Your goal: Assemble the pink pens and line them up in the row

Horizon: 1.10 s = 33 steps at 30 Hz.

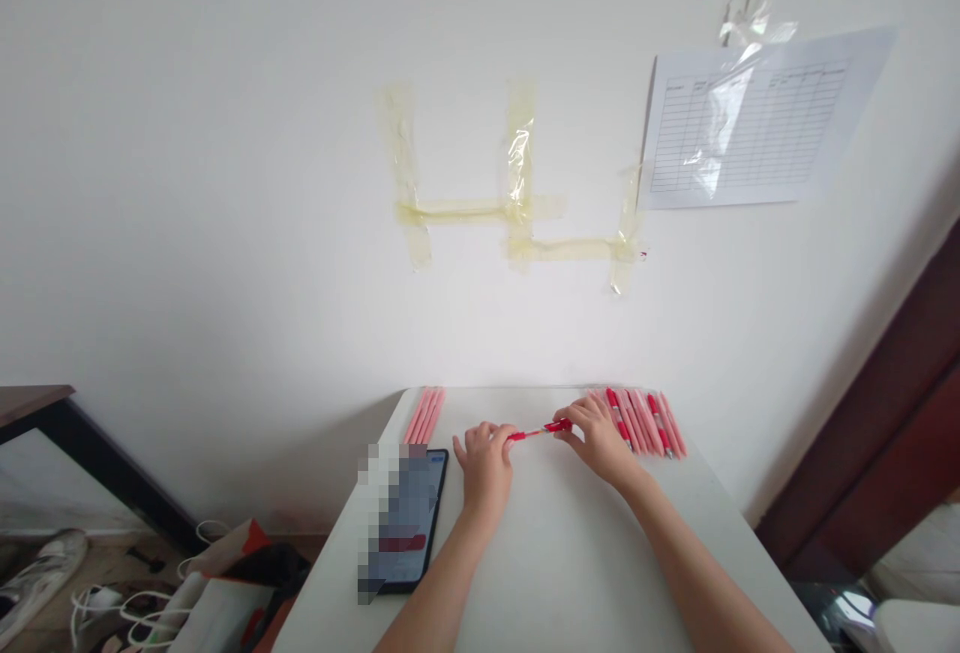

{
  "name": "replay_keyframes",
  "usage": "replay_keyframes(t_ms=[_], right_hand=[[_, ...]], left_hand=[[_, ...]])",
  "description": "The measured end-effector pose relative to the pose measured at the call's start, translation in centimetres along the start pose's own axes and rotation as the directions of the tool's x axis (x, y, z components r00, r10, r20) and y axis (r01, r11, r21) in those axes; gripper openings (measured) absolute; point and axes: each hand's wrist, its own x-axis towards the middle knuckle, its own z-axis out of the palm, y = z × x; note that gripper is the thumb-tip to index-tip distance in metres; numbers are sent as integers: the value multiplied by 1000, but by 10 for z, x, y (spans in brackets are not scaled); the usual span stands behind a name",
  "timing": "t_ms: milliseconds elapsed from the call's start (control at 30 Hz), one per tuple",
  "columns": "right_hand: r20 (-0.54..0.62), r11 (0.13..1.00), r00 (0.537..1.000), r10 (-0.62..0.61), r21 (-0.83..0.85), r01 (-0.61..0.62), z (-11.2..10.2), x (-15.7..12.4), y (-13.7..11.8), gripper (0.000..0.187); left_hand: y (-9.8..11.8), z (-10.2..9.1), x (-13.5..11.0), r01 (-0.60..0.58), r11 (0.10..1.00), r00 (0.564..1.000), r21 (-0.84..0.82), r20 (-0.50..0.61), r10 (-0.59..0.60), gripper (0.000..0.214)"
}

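A person seated at a white table [570, 553] holds a red pen [536, 431] level between both hands, just above the tabletop near its far edge. The left hand [486, 463] pinches the thin end of the pen; the right hand [600, 438] grips the thicker end, fingers closed round it. The two hands sit a pen's length apart. Just beyond the right hand lies a row of pink pens [646, 421], side by side, some with red ends, the hand partly covering the nearest ones. A smaller bundle of pink sticks [425, 414] rests at the far left corner of the table. A dark smartphone [411, 523] lies flat beside the left forearm, near the table's left edge. On the white wall behind, strips of yellowed tape [519, 205] form a rough grid, and a printed form sheet [757, 123] hangs taped at the upper right. Bags and white cables [142, 613] crowd the floor at left; a dark brown door [892, 433] stands at right
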Motion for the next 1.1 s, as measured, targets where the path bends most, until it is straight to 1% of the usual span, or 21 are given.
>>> replay_keyframes(t_ms=[67, 233, 333, 433, 467, 667, 867, 1100], right_hand=[[-2, 1000, 1000, 2, 8, -2, 0, 1, -1, 8], [6, 1000, 1000, -6, 10, 6, -1, 1, -4, 16], [14, 1000, 1000, 1, 21, -1, -1, 0, -3, 11], [-7, 1000, 1000, 8, 16, -7, 0, -1, -1, 26], [-12, 1000, 1000, 4, 10, -4, 1, -1, -1, 28], [-10, 999, 1000, -22, -30, 22, 2, 2, 4, 10], [-23, 998, 999, -27, -56, 26, 5, 2, 6, 13], [-27, 999, 999, -26, -41, 25, 7, 2, 7, 14]], left_hand=[[0, 0, 0, -7, 1000, 1000, 0, 0, 7, 35], [2, -3, -1, -18, 1000, 1000, 9, -13, 18, 34], [2, -3, -1, -11, 1000, 1000, 12, -15, 11, 34], [2, -2, 0, 1, 1000, 1000, 13, -8, -1, 34], [2, -2, 0, 3, 1000, 1000, 15, -8, -3, 34], [1, -1, 0, 6, 1000, 1000, 15, -3, -6, 33], [0, 1, 0, -11, 1000, 999, 8, -39, 11, 35], [-1, -1, 2, -23, 1000, 999, -7, -32, 23, 35]])
